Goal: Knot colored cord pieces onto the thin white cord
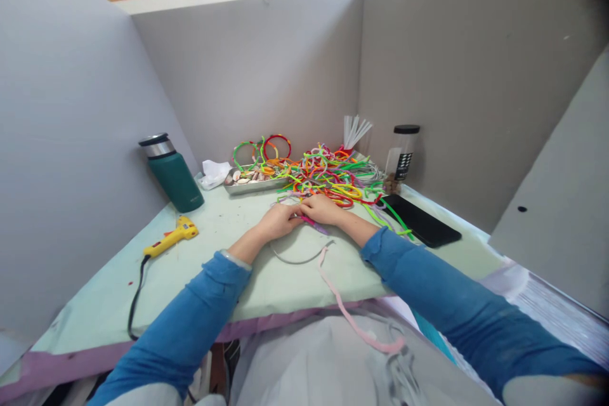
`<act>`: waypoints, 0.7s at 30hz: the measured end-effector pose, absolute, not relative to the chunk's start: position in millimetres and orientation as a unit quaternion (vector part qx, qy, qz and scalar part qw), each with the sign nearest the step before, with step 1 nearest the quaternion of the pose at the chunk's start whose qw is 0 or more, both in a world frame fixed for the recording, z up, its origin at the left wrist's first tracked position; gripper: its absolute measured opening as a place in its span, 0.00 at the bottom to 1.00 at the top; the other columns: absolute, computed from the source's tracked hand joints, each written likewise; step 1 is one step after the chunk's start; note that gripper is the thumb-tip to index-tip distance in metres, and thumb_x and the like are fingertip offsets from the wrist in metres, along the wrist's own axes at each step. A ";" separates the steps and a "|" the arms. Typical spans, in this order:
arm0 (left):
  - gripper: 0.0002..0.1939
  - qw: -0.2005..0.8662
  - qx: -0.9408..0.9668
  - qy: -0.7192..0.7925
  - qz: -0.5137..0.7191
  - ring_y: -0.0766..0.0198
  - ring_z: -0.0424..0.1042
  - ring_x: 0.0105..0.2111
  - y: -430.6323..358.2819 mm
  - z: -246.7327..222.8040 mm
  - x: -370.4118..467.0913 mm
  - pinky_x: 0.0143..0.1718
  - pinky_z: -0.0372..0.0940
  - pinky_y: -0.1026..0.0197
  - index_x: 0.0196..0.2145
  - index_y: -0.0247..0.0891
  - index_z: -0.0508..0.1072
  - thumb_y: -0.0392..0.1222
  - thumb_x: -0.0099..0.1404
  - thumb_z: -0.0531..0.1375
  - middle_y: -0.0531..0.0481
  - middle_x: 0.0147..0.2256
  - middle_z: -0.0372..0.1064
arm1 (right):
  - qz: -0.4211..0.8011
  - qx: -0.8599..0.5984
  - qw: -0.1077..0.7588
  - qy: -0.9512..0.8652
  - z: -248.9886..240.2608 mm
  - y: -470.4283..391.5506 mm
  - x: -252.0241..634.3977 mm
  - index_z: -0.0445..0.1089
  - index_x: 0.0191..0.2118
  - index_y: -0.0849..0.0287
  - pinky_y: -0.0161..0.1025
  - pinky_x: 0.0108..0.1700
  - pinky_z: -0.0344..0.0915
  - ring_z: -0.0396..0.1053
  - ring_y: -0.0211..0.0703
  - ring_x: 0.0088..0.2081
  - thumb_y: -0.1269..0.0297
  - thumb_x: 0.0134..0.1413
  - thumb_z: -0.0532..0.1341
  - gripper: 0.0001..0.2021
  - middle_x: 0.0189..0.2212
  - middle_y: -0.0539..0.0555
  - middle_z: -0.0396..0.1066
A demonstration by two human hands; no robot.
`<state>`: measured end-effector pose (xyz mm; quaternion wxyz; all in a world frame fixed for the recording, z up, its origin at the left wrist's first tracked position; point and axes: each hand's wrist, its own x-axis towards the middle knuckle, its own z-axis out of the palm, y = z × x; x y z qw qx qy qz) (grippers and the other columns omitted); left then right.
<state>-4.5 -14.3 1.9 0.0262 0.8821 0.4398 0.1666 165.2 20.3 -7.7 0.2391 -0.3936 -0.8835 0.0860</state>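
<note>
In the middle of the tabletop (285, 292), we have the left hand (277, 222) and the right hand (320, 209) close together, fingers bent inward. A purple piece (314, 224) shows at their fingertips, its long axis slanting toward us and to the right; the right hand seems nearer to it. Whether one grip or both pinch it, we cannot tell, because the fingers hide this. The grey band (295, 262) lies on our side, its curve toward us, with the pink strip (340, 301) just beside its right end.
</note>
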 end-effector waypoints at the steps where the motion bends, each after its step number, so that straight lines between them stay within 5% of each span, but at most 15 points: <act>1: 0.11 0.027 0.882 0.440 0.166 0.66 0.66 0.27 -14.5 1.9 -4.5 0.30 0.57 0.66 0.35 0.40 0.73 0.46 0.60 0.53 0.52 0.27 0.71 | 0.086 -0.393 0.239 -0.884 -7.9 20.5 165.1 0.72 0.28 0.63 0.31 0.28 0.49 0.61 0.34 0.26 0.64 0.55 0.50 0.15 0.28 0.53 0.72; 21: 0.12 0.019 0.884 0.428 0.185 0.64 0.69 0.33 -13.8 2.0 -2.9 0.35 0.60 0.64 0.38 0.39 0.73 0.37 0.60 0.51 0.49 0.34 0.73 | 0.106 -0.405 0.257 -0.871 -10.7 25.1 164.4 0.71 0.28 0.63 0.31 0.28 0.50 0.60 0.35 0.27 0.62 0.57 0.48 0.18 0.27 0.53 0.71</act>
